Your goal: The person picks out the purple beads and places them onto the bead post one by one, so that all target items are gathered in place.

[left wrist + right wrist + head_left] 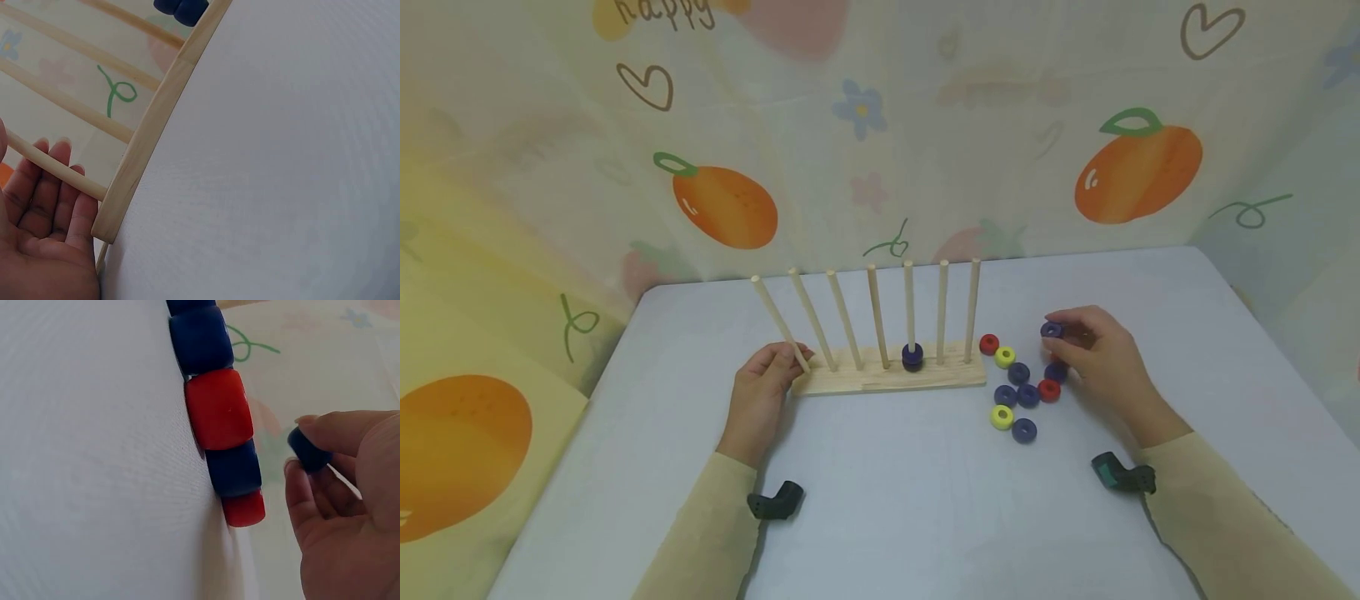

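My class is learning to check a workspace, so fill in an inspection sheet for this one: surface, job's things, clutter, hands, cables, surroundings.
Surface: white table.
Stand: wooden, with seven upright pegs; two blue beads sit on the fifth peg from the left.
Loose beads: red, yellow and blue, grouped on the table right of the stand.
Clutter: nothing seen.
Left hand: at the stand's left end, holding the leftmost peg.
Right hand: pinches one blue bead, held above the table.
Cables: nothing seen.
Surroundings: curtain printed with fruit, hearts and flowers behind the table.
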The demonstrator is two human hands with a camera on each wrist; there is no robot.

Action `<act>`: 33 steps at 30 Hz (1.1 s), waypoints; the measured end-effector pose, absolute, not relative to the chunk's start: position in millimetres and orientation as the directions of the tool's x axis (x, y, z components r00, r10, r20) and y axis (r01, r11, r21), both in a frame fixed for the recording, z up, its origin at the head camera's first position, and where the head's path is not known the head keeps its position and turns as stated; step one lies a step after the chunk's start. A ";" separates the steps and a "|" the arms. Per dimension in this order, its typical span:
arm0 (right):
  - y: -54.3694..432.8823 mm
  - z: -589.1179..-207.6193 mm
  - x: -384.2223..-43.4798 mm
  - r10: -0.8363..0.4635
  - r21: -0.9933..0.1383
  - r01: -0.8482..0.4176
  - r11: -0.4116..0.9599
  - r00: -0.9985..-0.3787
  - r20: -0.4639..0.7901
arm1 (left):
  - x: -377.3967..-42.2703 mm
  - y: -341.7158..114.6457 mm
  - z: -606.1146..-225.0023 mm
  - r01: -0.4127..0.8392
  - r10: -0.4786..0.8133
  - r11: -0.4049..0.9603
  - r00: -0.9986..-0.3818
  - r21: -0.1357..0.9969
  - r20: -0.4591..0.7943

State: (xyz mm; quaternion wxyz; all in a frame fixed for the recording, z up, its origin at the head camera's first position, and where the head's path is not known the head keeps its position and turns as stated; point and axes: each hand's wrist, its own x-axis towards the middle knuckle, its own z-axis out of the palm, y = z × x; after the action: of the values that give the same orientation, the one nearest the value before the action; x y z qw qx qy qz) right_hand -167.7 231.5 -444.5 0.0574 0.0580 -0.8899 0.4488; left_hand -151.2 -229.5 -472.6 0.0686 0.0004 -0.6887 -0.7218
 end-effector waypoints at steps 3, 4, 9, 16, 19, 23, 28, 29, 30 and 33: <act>227.3 -439.5 -165.8 -0.067 -0.788 -0.186 0.586 -0.981 0.182 | -151.3 -229.4 -472.5 0.096 -0.100 -0.048 -0.991 0.994 0.091; 225.9 -438.1 -165.3 -0.073 -0.786 -0.201 0.585 -0.978 0.196 | -151.2 -229.4 -472.6 0.096 -0.100 -0.052 -0.991 0.994 0.090; 219.7 -432.5 -163.2 -0.108 -0.769 -0.281 0.574 -0.957 0.270 | -151.1 -230.0 -473.0 0.090 -0.098 -0.061 -0.992 0.994 0.084; 212.8 -424.2 -158.9 -0.158 -0.733 -0.410 0.542 -0.907 0.391 | -150.8 -230.4 -472.7 0.090 -0.094 -0.051 -0.992 0.995 0.085; 209.9 -419.2 -156.2 -0.174 -0.708 -0.471 0.526 -0.875 0.452 | -150.8 -230.3 -472.3 0.088 -0.095 -0.052 -0.992 0.995 0.083; 206.4 -412.3 -152.8 -0.192 -0.668 -0.540 0.513 -0.830 0.523 | -150.9 -230.5 -472.7 0.086 -0.098 -0.038 -0.992 0.996 0.082; 201.1 -403.3 -147.0 -0.207 -0.645 -0.576 0.502 -0.804 0.557 | -151.0 -230.8 -473.4 0.089 -0.099 -0.031 -0.991 0.996 0.085; 200.2 -401.6 -145.8 -0.210 -0.641 -0.581 0.501 -0.800 0.562 | -150.9 -230.9 -473.4 0.089 -0.099 -0.031 -0.991 0.996 0.085; 199.2 -399.9 -144.5 -0.213 -0.637 -0.586 0.501 -0.797 0.566 | -150.9 -230.8 -473.5 0.090 -0.100 -0.032 -0.991 0.995 0.086; 196.7 -394.8 -140.7 -0.222 -0.624 -0.601 0.500 -0.785 0.578 | -151.3 -230.9 -474.1 0.091 -0.101 -0.033 -0.991 0.995 0.088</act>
State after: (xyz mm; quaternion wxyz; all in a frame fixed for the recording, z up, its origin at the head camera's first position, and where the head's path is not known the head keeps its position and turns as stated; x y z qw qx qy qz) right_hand -140.7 196.7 -394.8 0.2175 0.2453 -0.8383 0.4356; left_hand -151.3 -230.9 -474.1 0.0668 0.0034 -0.6920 -0.7187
